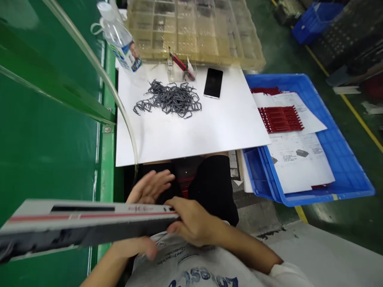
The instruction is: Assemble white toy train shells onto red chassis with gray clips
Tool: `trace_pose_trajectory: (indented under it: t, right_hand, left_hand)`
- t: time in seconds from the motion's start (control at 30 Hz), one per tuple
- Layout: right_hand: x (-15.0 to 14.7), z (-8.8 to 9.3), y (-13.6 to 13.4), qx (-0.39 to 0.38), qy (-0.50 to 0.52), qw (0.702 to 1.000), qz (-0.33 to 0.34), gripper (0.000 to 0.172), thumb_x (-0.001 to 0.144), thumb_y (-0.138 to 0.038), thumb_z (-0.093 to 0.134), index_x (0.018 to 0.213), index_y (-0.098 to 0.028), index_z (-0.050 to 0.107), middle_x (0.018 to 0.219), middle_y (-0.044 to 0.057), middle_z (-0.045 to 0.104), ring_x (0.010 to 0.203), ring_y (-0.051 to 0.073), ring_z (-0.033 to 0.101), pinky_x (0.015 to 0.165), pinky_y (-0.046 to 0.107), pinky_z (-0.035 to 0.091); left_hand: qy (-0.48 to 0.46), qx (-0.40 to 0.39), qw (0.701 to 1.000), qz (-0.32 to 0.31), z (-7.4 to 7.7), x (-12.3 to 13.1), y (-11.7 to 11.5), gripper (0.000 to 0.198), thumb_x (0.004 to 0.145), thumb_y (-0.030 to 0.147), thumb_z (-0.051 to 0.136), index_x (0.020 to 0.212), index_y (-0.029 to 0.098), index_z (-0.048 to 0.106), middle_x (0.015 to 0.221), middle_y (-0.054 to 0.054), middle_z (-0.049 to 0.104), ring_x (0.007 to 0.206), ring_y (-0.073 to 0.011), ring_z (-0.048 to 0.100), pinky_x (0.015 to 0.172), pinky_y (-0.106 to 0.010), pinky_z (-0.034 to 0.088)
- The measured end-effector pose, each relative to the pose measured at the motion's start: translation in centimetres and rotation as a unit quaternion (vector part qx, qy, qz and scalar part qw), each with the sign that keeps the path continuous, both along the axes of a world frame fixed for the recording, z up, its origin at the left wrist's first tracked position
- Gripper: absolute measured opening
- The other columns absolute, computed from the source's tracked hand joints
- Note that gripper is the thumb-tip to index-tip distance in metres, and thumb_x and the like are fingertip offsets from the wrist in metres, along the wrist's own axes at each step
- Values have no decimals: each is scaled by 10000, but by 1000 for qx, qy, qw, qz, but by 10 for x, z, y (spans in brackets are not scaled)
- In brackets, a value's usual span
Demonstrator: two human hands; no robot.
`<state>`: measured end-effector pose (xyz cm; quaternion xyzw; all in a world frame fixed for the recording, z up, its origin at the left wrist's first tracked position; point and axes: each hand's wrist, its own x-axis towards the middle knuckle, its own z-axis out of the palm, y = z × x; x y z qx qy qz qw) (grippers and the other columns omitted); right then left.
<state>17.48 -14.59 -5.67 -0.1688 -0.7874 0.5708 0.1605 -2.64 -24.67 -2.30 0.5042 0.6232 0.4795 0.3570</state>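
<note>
My right hand is closed on the near end of a long, narrow white-and-dark-grey panel. The panel has a red stripe and a black slot along it. It slants out to the left edge of the view, just above my lap. Behind its middle is my left hand, fingers stretched out above the panel and thumb below it. Whether its palm touches the panel is hidden. On the white tabletop lies a tangled heap of thin grey bent strips, away from both hands.
A phone, a small clear box with a red-black tool and a plastic bottle are on the table. Behind stands a compartment tray. To the right is a blue crate with papers and red parts. A clear hose hangs left.
</note>
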Motion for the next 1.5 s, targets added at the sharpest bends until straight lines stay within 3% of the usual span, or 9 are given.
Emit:
trace_pose_trajectory:
  t: [0.13,0.4,0.57,0.83,0.93,1.03,1.17,1.33,1.5]
  right_hand:
    - [-7,-5,-5,-46,-45,995,71,617,1108,-770,494,1166,-205,735,1044,97,804,894,239,746,813,362,599]
    - [-2,33,85,-170,97,972,-128,689,965,-797,748,1425,-285,737,1453,156,779,1303,319,774,1070,478,668]
    - [-17,30,86,-211,97,966,-116,371,963,-579,880,1126,-248,845,993,70,877,910,246,853,828,380,712]
    - [-9,10,84,-235,197,921,-238,679,773,-845,892,1065,-236,821,939,88,850,744,272,818,643,399,700]
    - [-1,9,87,-212,113,944,-224,773,770,-889,857,1179,-237,784,1031,94,841,785,239,782,658,352,663]
    - [9,11,88,-204,0,964,-172,624,840,-800,875,958,-197,765,729,7,710,568,129,570,502,238,467]
    - [11,14,81,-205,10,972,-118,500,919,-632,882,760,-178,744,656,-3,644,584,119,526,542,244,452]
    - [-11,22,76,-206,57,977,-18,418,933,-559,887,810,-179,763,691,-25,657,577,95,500,536,225,423]
    - [-37,28,152,-43,-52,989,133,540,843,-676,931,1032,-192,782,833,-17,736,651,116,562,589,235,436]
  left_hand:
    - [-322,-24,946,26,-8,10,10,452,985,567,817,1058,313,451,701,62,612,543,-193,693,566,-343,588]
    - [-317,-285,897,-119,-20,2,25,442,796,342,946,1066,199,626,667,82,602,465,-123,582,403,-232,526]
    - [-379,-299,858,-174,-31,11,20,583,769,432,1010,1137,193,627,685,94,597,521,-112,554,447,-239,558]
    - [-565,-302,707,-300,-37,4,21,686,816,741,936,1101,188,647,762,-75,798,526,-193,700,498,-264,559]
    - [-525,-289,764,-240,-38,9,19,576,859,656,939,1013,189,639,680,4,696,480,-137,614,443,-220,509]
    - [-454,-263,833,-178,-37,12,19,486,903,568,927,1013,183,652,733,45,599,570,-126,604,479,-225,554]
    - [-379,-248,867,-210,-36,8,21,442,957,526,880,1128,164,694,769,26,656,618,-132,633,555,-230,574]
    - [-438,-230,834,-246,-37,1,25,547,855,491,976,1197,179,685,928,-56,795,731,-189,752,652,-265,626]
    - [-482,-216,835,-155,-45,-3,22,488,877,530,959,960,170,641,667,28,636,527,-107,585,490,-207,525]
